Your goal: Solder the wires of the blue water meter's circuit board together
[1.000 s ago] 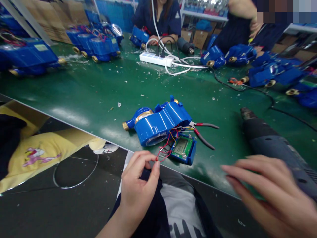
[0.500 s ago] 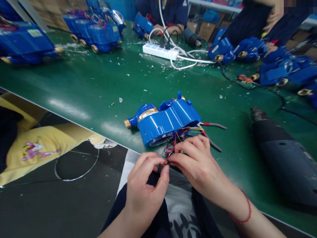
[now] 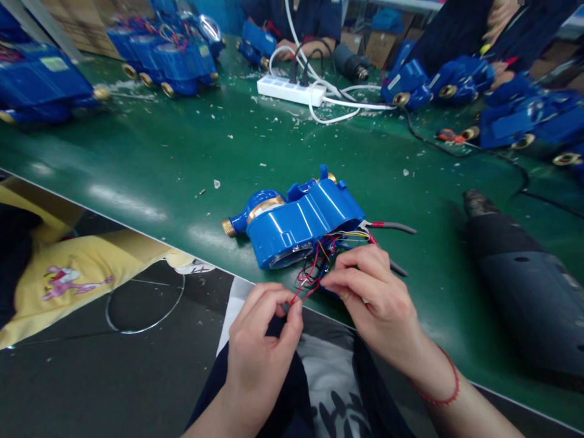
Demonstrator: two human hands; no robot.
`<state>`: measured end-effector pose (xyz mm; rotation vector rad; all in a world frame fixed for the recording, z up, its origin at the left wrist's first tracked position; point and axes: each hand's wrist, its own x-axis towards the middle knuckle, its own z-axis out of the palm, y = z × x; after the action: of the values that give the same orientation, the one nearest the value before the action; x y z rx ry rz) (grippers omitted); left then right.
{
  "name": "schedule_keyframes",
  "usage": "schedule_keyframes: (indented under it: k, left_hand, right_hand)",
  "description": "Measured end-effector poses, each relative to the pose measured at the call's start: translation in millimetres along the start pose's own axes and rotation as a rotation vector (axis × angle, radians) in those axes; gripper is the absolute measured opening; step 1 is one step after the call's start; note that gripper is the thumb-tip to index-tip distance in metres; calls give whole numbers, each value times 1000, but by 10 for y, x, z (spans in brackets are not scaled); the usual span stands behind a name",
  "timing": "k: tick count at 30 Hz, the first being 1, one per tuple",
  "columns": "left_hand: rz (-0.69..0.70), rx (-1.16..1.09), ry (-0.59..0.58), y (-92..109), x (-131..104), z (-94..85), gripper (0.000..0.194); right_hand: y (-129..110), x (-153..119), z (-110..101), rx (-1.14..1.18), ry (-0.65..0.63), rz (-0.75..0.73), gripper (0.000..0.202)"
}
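Observation:
A blue water meter (image 3: 301, 222) with brass threaded ends lies on its side near the bench's front edge. Thin red, black and yellow wires (image 3: 314, 267) spill from the open side of its housing towards me. My left hand (image 3: 267, 340) pinches red wire between thumb and forefinger, just off the bench edge. Close by on the right, my right hand (image 3: 376, 298) is closed in a pinch where the red wire reaches its fingertips; the exact grip is partly hidden. Two grey cables (image 3: 395, 227) with red ends stick out to the right of the meter.
A large dark heat gun (image 3: 524, 292) lies at right on the green bench (image 3: 182, 158). A white power strip (image 3: 289, 91) with cords stands farther back. More blue meters (image 3: 162, 61) line the back left and right. Co-workers' arms (image 3: 310, 48) show across the bench.
My hands have moved slightly apart, the right one away from the left one's fingertips. More of the red wire shows between them. The view has shifted a little.

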<state>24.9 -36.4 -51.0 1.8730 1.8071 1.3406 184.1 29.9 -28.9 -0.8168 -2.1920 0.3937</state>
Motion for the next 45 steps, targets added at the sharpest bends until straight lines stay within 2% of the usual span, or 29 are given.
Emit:
schedule_keyframes:
  k: [5, 7, 16, 22, 28, 31, 38, 42, 45]
  left_hand:
    - [27, -7, 0, 2, -16, 7, 8]
    - [27, -10, -4, 12, -13, 10, 8]
    - [20, -22, 3, 38, 10, 19, 8]
    - [24, -22, 21, 73, 24, 22, 11]
    - [-7, -8, 19, 51, -8, 29, 11]
    - [-12, -24, 31, 26, -24, 35, 10]
    - [-49, -34, 14, -10, -41, 42, 6]
    - [-51, -45, 13, 2, -48, 42, 6]
    - [-59, -48, -2, 13, -50, 48, 6]
  right_hand:
    - [-66, 3, -7, -82, -153, -34, 8]
    - [-74, 8, 18, -98, -176, -27, 8]
    - [-111, -7, 127, -6, -25, 103, 17]
    - [-178, -22, 185, -6, 56, 164, 19]
    - [-118, -28, 165, -62, 159, 225, 16]
    - [-115, -53, 138, -82, 137, 195, 14]
    - [-129, -112, 121, -212, -5, 5, 4]
    - [-111, -123, 163, -233, 20, -34, 11]
    - [-138, -137, 209, -193, 64, 25, 16]
